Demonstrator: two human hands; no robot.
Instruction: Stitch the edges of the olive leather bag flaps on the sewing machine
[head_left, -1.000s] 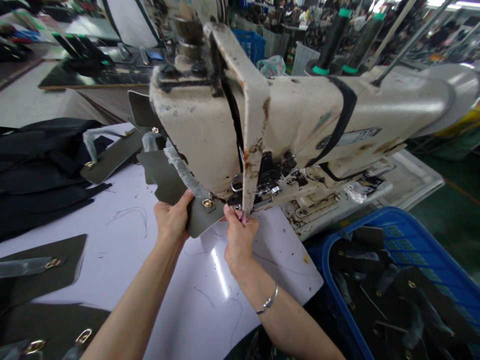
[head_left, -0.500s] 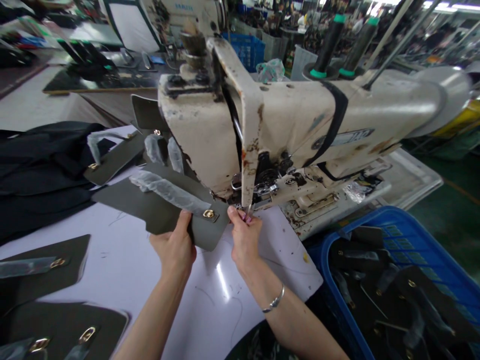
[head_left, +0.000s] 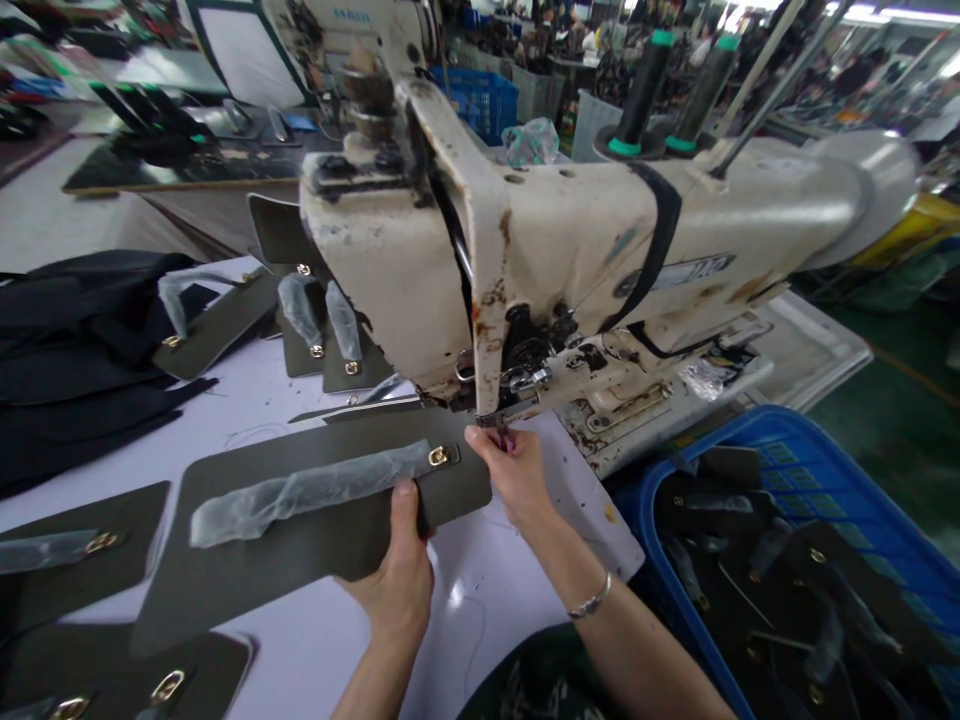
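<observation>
My left hand (head_left: 399, 575) grips the near edge of a flat dark olive bag panel (head_left: 315, 548), thumb on top and fingers beneath. A handle wrapped in clear plastic (head_left: 300, 495) runs along the panel and ends at a gold metal ring (head_left: 439, 456). The panel's right end lies below the head of a worn cream sewing machine (head_left: 390, 280). My right hand (head_left: 519, 472) is closed beside that end, close to the needle area. Something small and pink shows between its fingers, mostly hidden, so its kind is unclear.
Similar panels lie at left on the white tabletop (head_left: 480, 600), near black fabric (head_left: 82, 350). A blue basket (head_left: 817, 440) filled with more panels stands at right. Two dark thread cones (head_left: 643, 95) rise behind the machine.
The panel has turned, its left end swinging toward me, and now lies more fully in view. My left hand moved right and nearer. My right hand shifted slightly right, still closed near the needle.
</observation>
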